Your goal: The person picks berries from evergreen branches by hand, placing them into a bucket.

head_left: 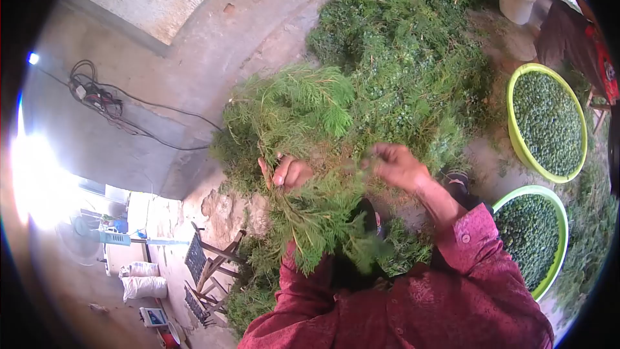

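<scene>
My left hand is closed round the stem of a leafy evergreen branch, whose flat green sprays hang over my left forearm and lap. To the right of it, my right hand is held with thumb and fingers pinched together, slightly smeared by motion. What lies between those fingertips, if anything, is too small to make out. Beyond both hands spreads a large heap of cut evergreen branches, with small pale green cones or berries among the foliage.
To my right stand a yellow-rimmed tub and a green-rimmed tub, both full of small green cones or berries. A white bucket is behind. At left are a cable, a folding stool and white sacks.
</scene>
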`<move>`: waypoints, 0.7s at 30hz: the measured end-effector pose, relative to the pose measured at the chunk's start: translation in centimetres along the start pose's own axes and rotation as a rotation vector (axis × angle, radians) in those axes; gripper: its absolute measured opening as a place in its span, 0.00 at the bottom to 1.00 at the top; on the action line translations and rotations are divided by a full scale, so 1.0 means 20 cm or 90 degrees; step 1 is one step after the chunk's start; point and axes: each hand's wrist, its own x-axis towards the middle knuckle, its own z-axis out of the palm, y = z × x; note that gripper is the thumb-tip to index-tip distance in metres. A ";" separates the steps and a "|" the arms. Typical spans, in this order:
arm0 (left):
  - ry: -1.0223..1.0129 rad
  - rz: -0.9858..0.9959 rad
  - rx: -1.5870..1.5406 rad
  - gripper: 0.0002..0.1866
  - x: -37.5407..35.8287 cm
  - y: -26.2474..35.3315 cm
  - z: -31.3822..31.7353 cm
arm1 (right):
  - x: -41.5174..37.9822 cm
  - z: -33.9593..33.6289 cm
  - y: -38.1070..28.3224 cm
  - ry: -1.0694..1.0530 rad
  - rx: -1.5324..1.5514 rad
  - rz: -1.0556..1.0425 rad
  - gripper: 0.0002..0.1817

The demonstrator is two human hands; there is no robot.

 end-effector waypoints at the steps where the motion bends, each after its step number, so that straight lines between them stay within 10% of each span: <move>1: 0.001 -0.001 -0.003 0.31 0.04 -0.01 0.08 | 0.00 -0.02 -0.03 0.003 0.001 0.001 0.14; 7: 0.125 -0.178 0.127 0.25 -0.21 0.52 0.43 | 0.00 -0.17 -0.13 0.184 0.272 0.094 0.10; 10: 0.905 0.169 0.768 0.13 -0.24 0.62 0.81 | -0.02 -0.29 -0.20 0.221 0.385 0.023 0.07; 11: 0.874 0.051 0.899 0.16 -0.45 0.84 0.89 | -0.03 -0.32 -0.21 0.260 0.396 0.020 0.07; 12: 1.213 0.101 0.971 0.17 -0.14 0.49 1.04 | -0.03 -0.35 -0.21 0.288 0.444 0.015 0.07; 13: 1.237 -0.016 0.965 0.16 -0.26 0.58 1.14 | -0.02 -0.38 -0.21 0.317 0.492 0.007 0.07; 14: 1.268 -0.388 1.089 0.19 -0.70 0.96 1.29 | -0.02 -0.40 -0.22 0.320 0.491 0.011 0.07; 16: 1.241 -0.568 1.176 0.20 -1.01 0.98 1.31 | -0.04 -0.43 -0.23 0.346 0.526 -0.014 0.07; 21: 0.754 -1.466 1.484 0.25 -1.44 1.00 1.21 | -0.05 -0.48 -0.24 0.364 0.530 -0.012 0.09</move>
